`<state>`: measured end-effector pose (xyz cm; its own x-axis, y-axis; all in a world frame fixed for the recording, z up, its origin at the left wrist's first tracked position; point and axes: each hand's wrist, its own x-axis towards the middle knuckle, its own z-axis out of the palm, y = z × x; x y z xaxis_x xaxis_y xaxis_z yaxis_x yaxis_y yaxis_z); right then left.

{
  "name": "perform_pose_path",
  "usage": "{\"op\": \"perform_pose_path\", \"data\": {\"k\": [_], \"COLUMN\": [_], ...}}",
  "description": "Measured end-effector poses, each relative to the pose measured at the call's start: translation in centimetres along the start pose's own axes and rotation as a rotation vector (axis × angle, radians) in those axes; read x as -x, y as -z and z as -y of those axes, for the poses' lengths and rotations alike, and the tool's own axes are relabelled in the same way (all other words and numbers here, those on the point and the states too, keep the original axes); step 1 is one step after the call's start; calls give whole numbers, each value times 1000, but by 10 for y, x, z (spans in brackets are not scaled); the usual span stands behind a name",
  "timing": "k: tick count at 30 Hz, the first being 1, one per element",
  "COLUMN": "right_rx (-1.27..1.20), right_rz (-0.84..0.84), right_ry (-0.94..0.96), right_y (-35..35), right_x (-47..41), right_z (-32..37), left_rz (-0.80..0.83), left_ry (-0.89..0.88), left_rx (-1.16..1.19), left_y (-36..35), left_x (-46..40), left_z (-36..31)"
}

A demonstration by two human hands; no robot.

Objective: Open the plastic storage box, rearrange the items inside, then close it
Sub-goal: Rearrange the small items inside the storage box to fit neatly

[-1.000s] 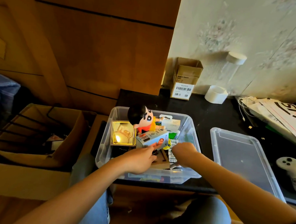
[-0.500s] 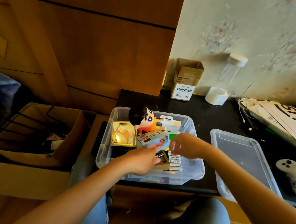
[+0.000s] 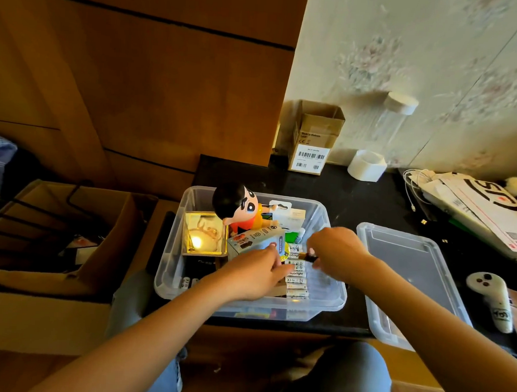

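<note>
- The clear plastic storage box point(image 3: 172, 269) sits open at frame centre; its lid point(image 3: 408, 278) lies just to the right.
- Rearranging seems to be the step in hand.
- The left hand point(image 3: 256, 275) rests its fingers against the small pale-blue carton point(image 3: 256, 240).
- The right hand point(image 3: 335, 253) pinches a small dark item point(image 3: 309, 257) above the battery row point(image 3: 296, 275).
- Next: settle that item, then fetch the lid.
</note>
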<state>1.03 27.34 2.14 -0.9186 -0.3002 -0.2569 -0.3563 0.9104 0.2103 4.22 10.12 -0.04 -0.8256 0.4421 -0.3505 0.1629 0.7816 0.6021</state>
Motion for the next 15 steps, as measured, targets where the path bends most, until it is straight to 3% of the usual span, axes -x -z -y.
{"op": "perform_pose_path", "data": {"k": [5,15], "right_rx": [186,3], "right_rz": [37,-7], "right_ry": [-50,-208], "right_y": [-18,-39], "right_x": [-37,-77], "right_z": [14,19], "left_rz": [-70,-322], "left_ry": [-57,-49], "left_rx": [44,50], "left_y": [13,19], "left_x": [17,45], "left_z": [25,70]}}
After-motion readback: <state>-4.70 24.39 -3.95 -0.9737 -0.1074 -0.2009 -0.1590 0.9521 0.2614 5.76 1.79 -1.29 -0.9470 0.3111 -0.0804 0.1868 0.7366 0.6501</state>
